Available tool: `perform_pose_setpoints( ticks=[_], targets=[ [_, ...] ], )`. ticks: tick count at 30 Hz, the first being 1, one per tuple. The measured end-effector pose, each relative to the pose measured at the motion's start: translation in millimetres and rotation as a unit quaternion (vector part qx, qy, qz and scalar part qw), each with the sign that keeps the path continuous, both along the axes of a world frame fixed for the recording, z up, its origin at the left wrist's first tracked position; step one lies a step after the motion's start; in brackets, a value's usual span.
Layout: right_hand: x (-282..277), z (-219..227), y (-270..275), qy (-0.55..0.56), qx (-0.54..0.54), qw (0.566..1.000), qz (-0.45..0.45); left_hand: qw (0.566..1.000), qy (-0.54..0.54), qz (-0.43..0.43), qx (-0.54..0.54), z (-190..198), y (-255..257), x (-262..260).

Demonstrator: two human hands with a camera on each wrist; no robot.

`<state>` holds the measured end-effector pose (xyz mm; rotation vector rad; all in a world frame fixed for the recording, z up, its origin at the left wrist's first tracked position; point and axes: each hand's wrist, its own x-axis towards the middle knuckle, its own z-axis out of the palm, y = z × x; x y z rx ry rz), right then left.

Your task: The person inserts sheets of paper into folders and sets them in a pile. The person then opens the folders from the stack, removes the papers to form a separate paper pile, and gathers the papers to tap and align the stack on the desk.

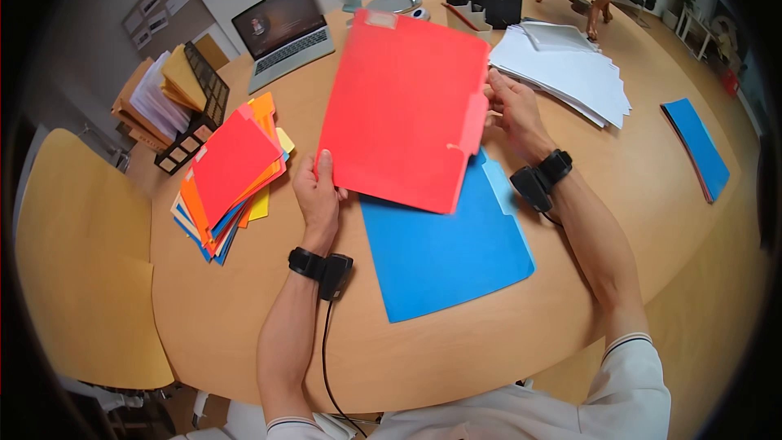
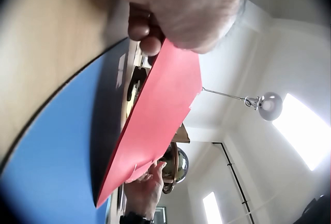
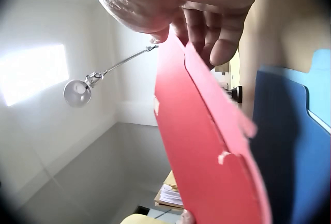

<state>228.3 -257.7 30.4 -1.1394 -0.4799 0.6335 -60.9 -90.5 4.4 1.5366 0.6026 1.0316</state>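
Note:
A red folder (image 1: 407,110) is held up, tilted, above a blue folder (image 1: 444,253) that lies flat on the desk. My left hand (image 1: 318,195) pinches its lower left edge, thumb on the front face. On the far side my right hand (image 1: 517,110) grips the right edge near the tab. In the left wrist view the red folder (image 2: 155,110) slants away from the left hand (image 2: 176,12), with the blue folder (image 2: 57,131) beneath. The right wrist view shows the red folder's (image 3: 201,146) torn tab edge below the right hand (image 3: 181,6).
A stack of coloured folders (image 1: 236,167) lies at the left, beside a file organizer (image 1: 195,114) and a laptop (image 1: 285,33). White papers (image 1: 562,73) lie at the back right, under a globe stand (image 1: 603,0). Another blue folder stack (image 1: 699,147) sits by the right edge.

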Motion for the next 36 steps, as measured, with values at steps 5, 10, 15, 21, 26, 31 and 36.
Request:
perform_pose_setpoints(
  ticks=[5,10,15,21,26,31,36],
  targets=[
    [13.7,-27.4,-0.1,-0.126,-0.122,0.983,0.049,0.975,-0.112,0.193,-0.004,12.5,38.5,-18.0],
    [13.9,-25.9,-2.5,-0.187,-0.144,0.969,0.072,0.925,-0.118,0.361,-0.015,12.3,108.6,-86.2],
    [13.8,-22.5,-3.4,-0.210,-0.189,0.953,0.107,0.852,-0.015,0.508,0.130,-21.9,165.5,-142.7],
    [13.9,-20.6,-3.4,-0.217,-0.200,0.949,0.108,0.663,0.156,0.646,0.344,-7.7,145.3,-133.0],
    [13.9,-19.8,-4.1,-0.221,-0.201,0.948,0.106,0.951,0.137,0.190,0.202,25.3,67.3,-63.7],
    [17.2,-28.2,-0.7,-0.262,-0.197,0.940,0.091,0.929,0.251,-0.124,0.241,11.9,20.6,-15.5],
    [11.2,-28.5,4.5,-0.349,-0.211,0.908,0.094,0.882,0.320,-0.175,0.300,5.7,4.5,-5.2]
  ],
)
